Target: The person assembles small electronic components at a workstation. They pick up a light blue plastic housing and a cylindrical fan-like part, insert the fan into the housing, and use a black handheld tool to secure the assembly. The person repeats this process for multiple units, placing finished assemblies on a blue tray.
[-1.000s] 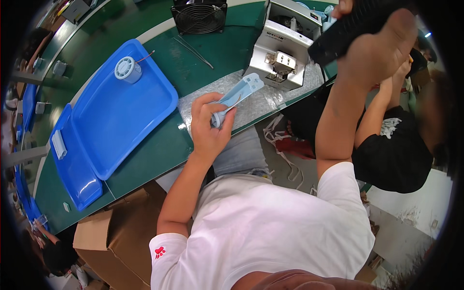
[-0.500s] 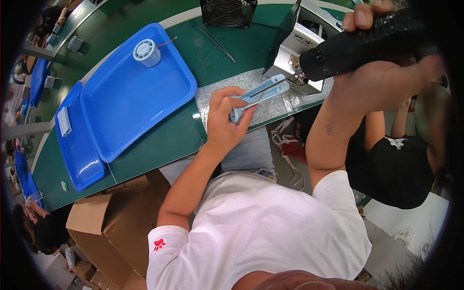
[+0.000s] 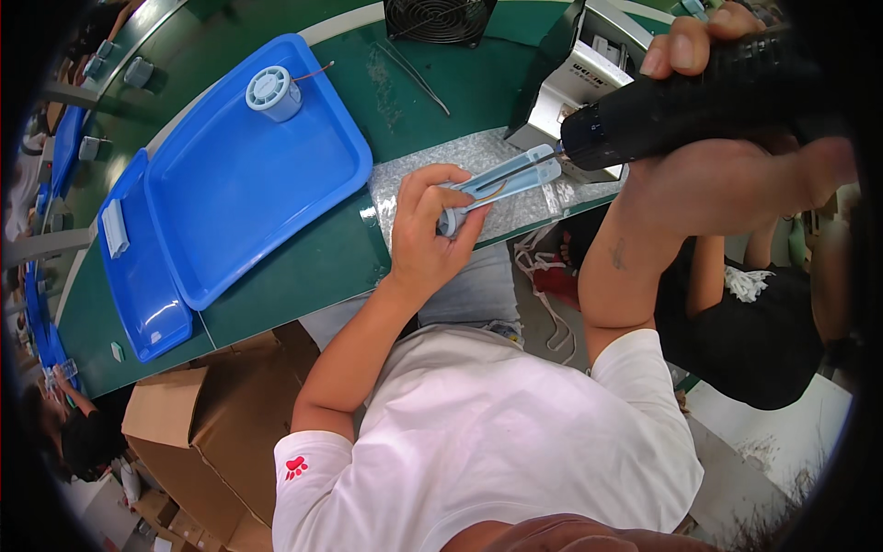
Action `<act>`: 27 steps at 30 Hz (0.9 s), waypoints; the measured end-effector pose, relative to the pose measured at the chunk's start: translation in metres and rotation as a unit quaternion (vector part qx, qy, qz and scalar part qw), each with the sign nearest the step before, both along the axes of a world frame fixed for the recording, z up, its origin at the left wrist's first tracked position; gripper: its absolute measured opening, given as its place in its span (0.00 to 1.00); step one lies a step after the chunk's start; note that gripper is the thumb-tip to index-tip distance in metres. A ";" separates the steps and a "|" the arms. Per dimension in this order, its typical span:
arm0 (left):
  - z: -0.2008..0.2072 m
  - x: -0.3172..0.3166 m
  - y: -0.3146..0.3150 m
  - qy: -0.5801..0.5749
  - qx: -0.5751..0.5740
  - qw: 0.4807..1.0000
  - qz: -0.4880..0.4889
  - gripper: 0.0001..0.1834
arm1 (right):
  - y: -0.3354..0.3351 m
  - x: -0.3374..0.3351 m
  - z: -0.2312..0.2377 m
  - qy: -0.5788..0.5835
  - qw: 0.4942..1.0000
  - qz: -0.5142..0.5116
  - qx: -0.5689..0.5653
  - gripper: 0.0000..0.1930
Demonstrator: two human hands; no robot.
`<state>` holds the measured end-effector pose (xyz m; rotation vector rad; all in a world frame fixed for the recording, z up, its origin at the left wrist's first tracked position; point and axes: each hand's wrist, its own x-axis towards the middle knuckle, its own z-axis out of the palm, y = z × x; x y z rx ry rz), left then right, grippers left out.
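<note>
Between the fingers of my left hand is a light-blue plastic housing, long and trough-shaped, with a thin wire inside it. My right hand is wrapped round a black electric screwdriver. Its long thin bit reaches lengthwise into the housing, toward my left fingertips; the bit's tip is too small to make out. Behind the screwdriver stands a silver metal machine, partly covered by it. Under the housing, a sheet of clear plastic film lies on the green table.
A large blue tray holds a light-blue round fan part with a wire. Beside it, a smaller blue tray carries a pale plastic piece. Tweezers and a black fan lie farther back. A cardboard box stands below the table edge.
The screwdriver has shifted slightly left and down, its chuck now closer to the housing's open end. The housing is tilted a little differently, showing more of the wire inside.
</note>
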<state>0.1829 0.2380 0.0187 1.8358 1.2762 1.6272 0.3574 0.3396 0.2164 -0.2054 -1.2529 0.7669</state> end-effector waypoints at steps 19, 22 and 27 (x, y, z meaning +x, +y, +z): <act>-0.004 0.003 0.001 -0.006 0.011 1.000 -0.002 0.18 | -0.001 0.032 -0.002 -0.031 0.995 0.086 -0.046 0.37; -0.003 0.002 0.001 -0.007 0.010 1.000 -0.001 0.18 | -0.001 0.032 -0.001 -0.034 0.995 0.088 -0.042 0.37; -0.004 0.002 0.002 -0.012 0.011 1.000 0.001 0.18 | -0.002 0.031 -0.002 -0.035 0.995 0.091 -0.036 0.36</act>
